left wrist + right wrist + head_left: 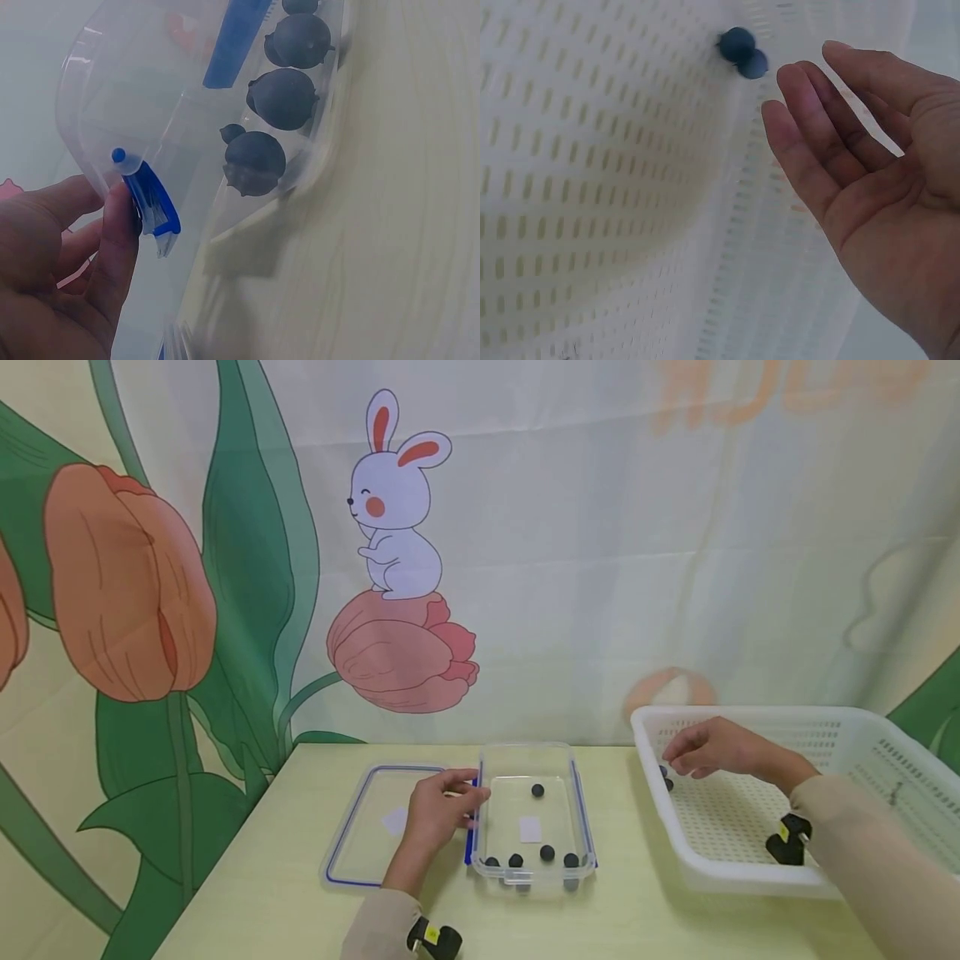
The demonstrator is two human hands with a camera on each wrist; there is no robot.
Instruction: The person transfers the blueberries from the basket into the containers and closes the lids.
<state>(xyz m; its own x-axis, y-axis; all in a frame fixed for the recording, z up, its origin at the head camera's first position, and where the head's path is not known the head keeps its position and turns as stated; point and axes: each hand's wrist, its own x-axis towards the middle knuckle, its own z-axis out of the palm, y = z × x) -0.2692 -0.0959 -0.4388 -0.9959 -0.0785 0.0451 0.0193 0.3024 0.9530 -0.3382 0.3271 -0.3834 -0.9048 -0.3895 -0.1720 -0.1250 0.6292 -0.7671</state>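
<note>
A clear plastic box (pixel 564 818) with blue side clips stands on the table and holds several small black balls (pixel 547 853), mostly near its front wall. My left hand (pixel 441 814) grips the left wall of that box at the rim; in the left wrist view, its fingertips lie beside a blue clip (pixel 154 199). Over the left end of a white perforated basket (pixel 720 827) hovers my right hand (pixel 716 749), fingers loosely bent and holding nothing. Two dark balls (pixel 739 46) lie by the basket wall, just short of those fingertips in the right wrist view.
A clear lid (pixel 352 839) with a blue seal lies flat on the table, left of the box, partly behind my left forearm. White paper squares show in the box and at the lid. Behind the table hangs a printed curtain (pixel 525 568).
</note>
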